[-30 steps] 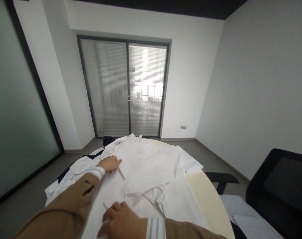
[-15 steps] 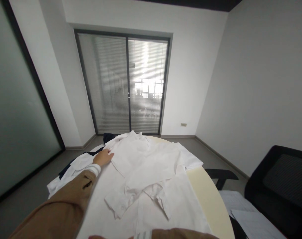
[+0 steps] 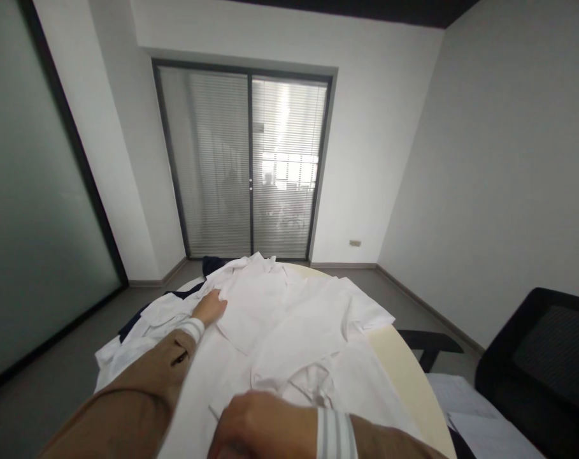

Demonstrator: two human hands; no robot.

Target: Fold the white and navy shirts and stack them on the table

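Observation:
A white long-sleeved shirt (image 3: 289, 319) lies spread over a round pale table, with one sleeve folded across its body and the crumpled cuff end toward me. My left hand (image 3: 210, 307) is at the shirt's left edge, fingers closed on the fabric there. Close to me, my right hand (image 3: 265, 421) is curled over the folded sleeve's lower end. Its fingertips are hidden beneath the hand, and a corner of white cloth shows beside the knuckles. Both arms wear brown sleeves with striped white cuffs.
More white and dark navy clothes (image 3: 160, 312) are piled along the left side of the table (image 3: 404, 363). A black office chair (image 3: 542, 363) stands at the right, with papers (image 3: 480, 408) beside it. Sliding glass doors with blinds (image 3: 241, 166) are behind.
My right hand has come up from the bottom edge onto the folded sleeve, covering its cuff end. My left hand has shifted slightly right along the shirt's edge. The view has moved slightly.

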